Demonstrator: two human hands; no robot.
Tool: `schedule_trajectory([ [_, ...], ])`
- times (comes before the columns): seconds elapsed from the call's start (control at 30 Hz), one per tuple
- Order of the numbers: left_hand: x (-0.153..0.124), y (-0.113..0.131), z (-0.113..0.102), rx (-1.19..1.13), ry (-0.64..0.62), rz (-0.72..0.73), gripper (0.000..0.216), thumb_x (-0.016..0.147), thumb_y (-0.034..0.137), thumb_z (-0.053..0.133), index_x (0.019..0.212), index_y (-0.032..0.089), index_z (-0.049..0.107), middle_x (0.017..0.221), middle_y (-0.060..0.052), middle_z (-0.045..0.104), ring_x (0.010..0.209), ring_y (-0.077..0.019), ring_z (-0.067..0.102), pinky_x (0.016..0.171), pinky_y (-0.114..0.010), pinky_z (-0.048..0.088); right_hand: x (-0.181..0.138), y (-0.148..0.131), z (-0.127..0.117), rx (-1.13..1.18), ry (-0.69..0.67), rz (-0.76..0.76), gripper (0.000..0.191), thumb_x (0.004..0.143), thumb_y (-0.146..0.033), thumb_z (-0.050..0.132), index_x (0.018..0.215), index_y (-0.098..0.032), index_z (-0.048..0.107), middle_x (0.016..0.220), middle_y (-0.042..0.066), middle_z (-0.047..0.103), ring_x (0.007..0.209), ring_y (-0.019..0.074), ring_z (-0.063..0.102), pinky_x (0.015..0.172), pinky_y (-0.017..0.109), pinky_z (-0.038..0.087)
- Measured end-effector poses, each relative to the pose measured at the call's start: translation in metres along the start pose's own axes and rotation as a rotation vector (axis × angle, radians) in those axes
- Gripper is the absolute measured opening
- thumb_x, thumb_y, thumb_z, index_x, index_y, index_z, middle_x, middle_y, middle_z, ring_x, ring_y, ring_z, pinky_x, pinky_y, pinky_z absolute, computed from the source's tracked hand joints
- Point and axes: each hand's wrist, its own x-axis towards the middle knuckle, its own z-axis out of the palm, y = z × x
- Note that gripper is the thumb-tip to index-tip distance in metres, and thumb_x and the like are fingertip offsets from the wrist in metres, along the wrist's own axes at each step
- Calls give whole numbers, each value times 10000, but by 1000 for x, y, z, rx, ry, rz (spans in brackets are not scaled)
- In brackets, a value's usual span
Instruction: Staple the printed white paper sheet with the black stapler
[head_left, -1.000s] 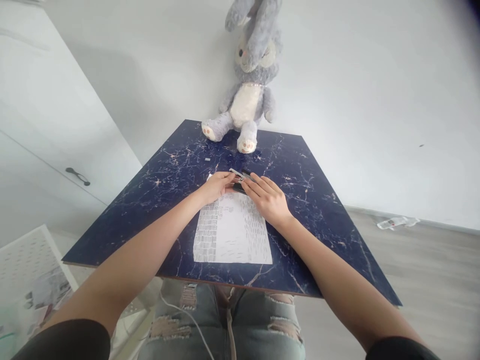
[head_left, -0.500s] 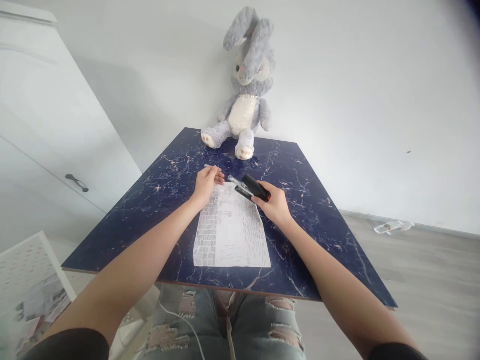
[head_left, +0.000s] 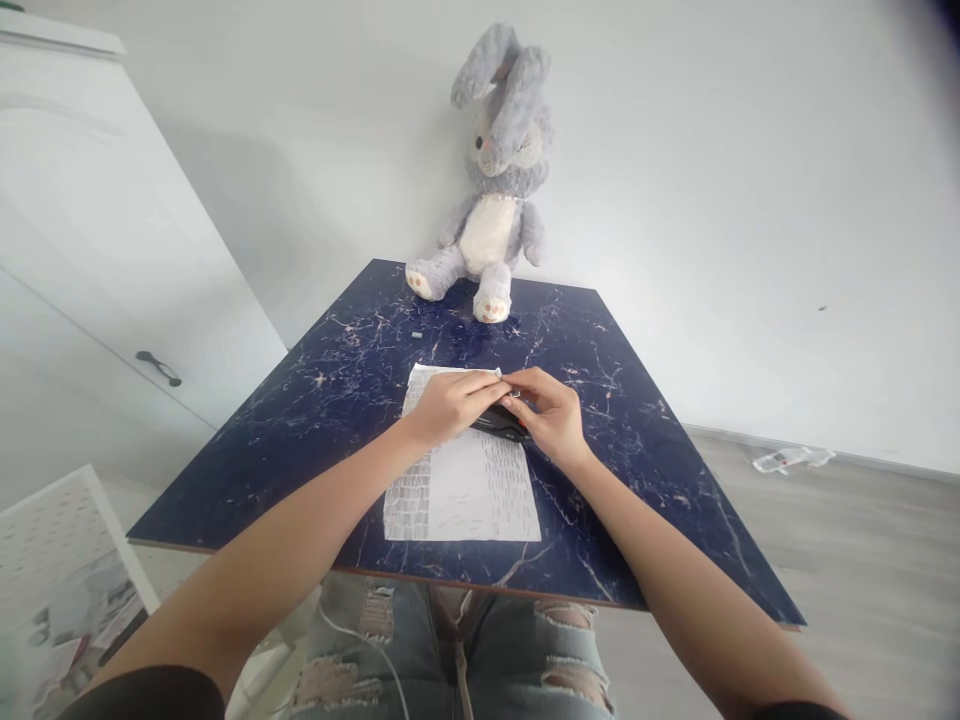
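Note:
A black stapler [head_left: 499, 424] is between my hands, over the upper part of a printed sheet of paper [head_left: 465, 500]. My right hand [head_left: 555, 412] is closed round its right end, thumb and fingers bent. My left hand [head_left: 454, 402] reaches across it from the left, fingers together and tips meeting the right fingers, closed on the stapler. A small silvery bit shows between the fingertips; I cannot tell what it is. Much of the stapler is hidden under the hands. Beyond the sheet lies a short grey strip, like a row of staples [head_left: 417, 335].
The dark blue marbled tabletop [head_left: 300, 470] carries the sheet. At its back edge a grey plush rabbit [head_left: 491, 230] sits against the wall. A white cabinet [head_left: 97, 240] stands left, and clear plastic packaging [head_left: 793, 459] lies on the floor at right.
My left hand has left the staple strip's spot and come right onto the stapler. The stapler, spread apart before, has come nearer me and turned, now mostly covered by my hands.

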Motion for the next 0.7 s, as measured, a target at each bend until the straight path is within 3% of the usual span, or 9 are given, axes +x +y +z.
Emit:
schedule_trajectory([
  [0.17,2,2,1,2,30,7,140,1058,210,581,1087,187,716,1026,-40,794,901,-147,769,780,-272,627,-2,-5,1,-106,28,-73,190,994,-343,702,1156,-280,782,1069,57,760,930,214,716,826,387,633],
  [0.27,1,-6,-1,13,65,-26,109,1037,229,619,1069,200,719,984,-23,792,842,-140,748,752,-267,597,1,3,-4,-149,23,-36,217,1002,-343,673,1181,-268,771,1084,61,768,932,216,729,852,386,627],
  [0.37,-6,-30,-6,77,43,-300,213,1060,260,535,985,203,726,901,-38,766,788,-160,716,713,-289,558,7,27,-20,-215,116,100,266,982,-358,655,1195,-235,754,1011,63,785,870,221,747,853,392,624],
  [0.47,-24,-66,-8,178,-133,-710,310,1060,257,456,951,186,737,907,-90,735,836,-214,708,798,-347,560,13,60,-45,-363,176,242,216,899,-336,680,1042,-201,770,880,55,791,763,224,747,832,388,616],
  [0.57,-44,-97,-5,265,-349,-901,339,1031,270,470,1216,171,737,1257,-164,701,1168,-304,672,1018,-439,532,13,88,-68,-532,179,375,112,807,-298,700,813,-204,762,817,54,793,786,248,757,867,393,601],
  [0.63,-55,-108,0,300,-480,-961,481,1036,333,459,1463,169,609,1554,-183,532,1405,-366,530,1150,-522,448,12,100,-77,-588,177,450,93,765,-293,718,754,-214,766,850,55,808,843,268,769,923,408,591],
  [0.7,-61,-112,5,311,-608,-981,594,1052,381,402,1603,165,454,1718,-153,326,1542,-395,365,1239,-571,335,10,106,-79,-601,169,494,95,745,-301,734,725,-220,778,925,59,823,893,278,776,974,417,583],
])
